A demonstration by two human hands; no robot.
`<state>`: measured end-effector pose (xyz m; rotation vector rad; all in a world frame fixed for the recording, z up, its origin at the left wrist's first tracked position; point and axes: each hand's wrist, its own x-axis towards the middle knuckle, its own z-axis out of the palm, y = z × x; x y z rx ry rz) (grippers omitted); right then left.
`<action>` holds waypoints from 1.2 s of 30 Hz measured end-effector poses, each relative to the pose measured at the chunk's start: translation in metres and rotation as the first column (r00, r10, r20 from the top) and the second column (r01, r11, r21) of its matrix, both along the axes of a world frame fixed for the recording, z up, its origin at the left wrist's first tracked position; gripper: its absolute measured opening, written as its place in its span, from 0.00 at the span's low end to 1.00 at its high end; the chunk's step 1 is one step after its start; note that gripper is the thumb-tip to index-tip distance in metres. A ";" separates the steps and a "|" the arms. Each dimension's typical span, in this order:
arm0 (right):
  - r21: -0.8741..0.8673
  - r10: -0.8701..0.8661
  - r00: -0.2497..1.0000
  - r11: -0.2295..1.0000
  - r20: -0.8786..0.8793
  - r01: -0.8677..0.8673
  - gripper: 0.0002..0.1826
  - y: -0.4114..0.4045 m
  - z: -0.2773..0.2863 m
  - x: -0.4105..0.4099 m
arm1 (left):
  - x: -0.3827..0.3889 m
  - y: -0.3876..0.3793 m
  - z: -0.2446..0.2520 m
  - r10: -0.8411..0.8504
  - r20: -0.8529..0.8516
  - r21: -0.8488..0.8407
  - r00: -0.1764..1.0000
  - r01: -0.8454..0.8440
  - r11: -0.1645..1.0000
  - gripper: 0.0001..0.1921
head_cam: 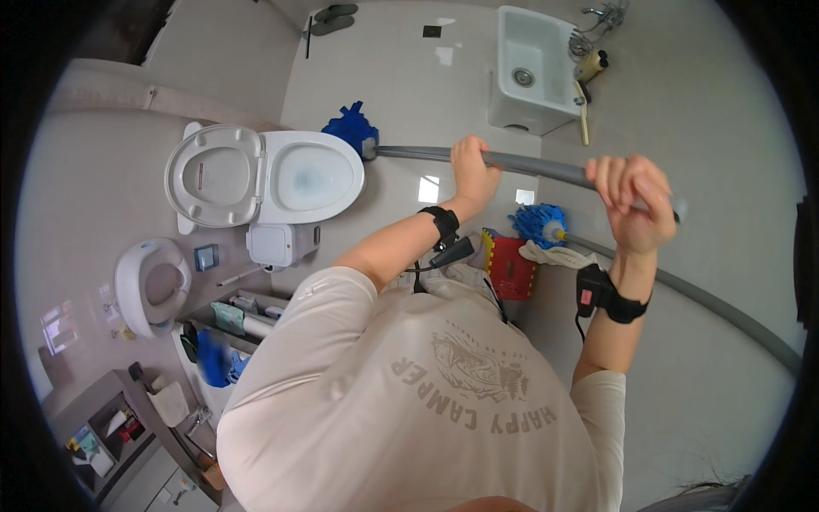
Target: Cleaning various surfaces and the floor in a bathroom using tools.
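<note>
A grey mop handle (537, 165) runs across the view in front of me. My left hand (473, 169) is closed around its middle, and my right hand (633, 195) grips it near its upper end. The blue mop head (353, 128) at the far end lies on the floor beside the front of the white toilet bowl (313, 176). The toilet's seat and lid (214, 176) are raised. A second mop, with a lighter blue head (540, 224) and a grey handle (723, 304), stands to the right, its handle passing behind my right forearm.
A white utility sink (534, 70) stands at the upper right against the wall. A red plastic stool (512, 269) is near my body. A white lidded bin (272, 244) sits beside the toilet. Grey slippers (333, 22) lie at the top, and a floor drain (432, 31) is set in the tiles.
</note>
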<state>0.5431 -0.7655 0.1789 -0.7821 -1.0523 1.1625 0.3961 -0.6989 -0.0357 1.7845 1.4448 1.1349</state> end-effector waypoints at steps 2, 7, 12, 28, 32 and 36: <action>-0.020 -0.002 1.000 1.000 0.031 0.002 0.14 -0.017 0.015 0.001 | 0.004 -0.018 0.005 -0.109 0.053 -0.018 0.993 0.110 0.994 0.12; -0.012 0.058 0.985 0.998 0.165 -0.056 0.15 -0.044 0.047 0.016 | 0.007 -0.047 0.035 -0.376 0.052 -0.094 0.925 0.379 0.921 0.10; -0.003 0.092 0.970 0.996 0.225 -0.094 0.15 -0.068 0.074 0.033 | 0.036 -0.073 0.053 -0.520 0.146 -0.196 0.842 0.540 0.819 0.12; -0.045 -0.369 0.746 0.882 0.554 0.470 0.15 -0.110 0.118 -0.024 | 0.120 -0.119 0.056 -0.737 0.523 -0.056 0.428 0.880 0.471 0.12; 0.001 -0.436 0.662 0.836 0.610 0.549 0.15 -0.115 0.117 -0.037 | 0.110 -0.115 0.062 -0.846 0.384 -0.110 0.370 0.928 0.356 0.05; 0.036 -0.471 0.575 0.793 0.669 0.608 0.14 -0.135 0.125 -0.040 | 0.096 -0.111 0.090 -0.928 0.252 -0.268 0.273 0.942 0.204 0.08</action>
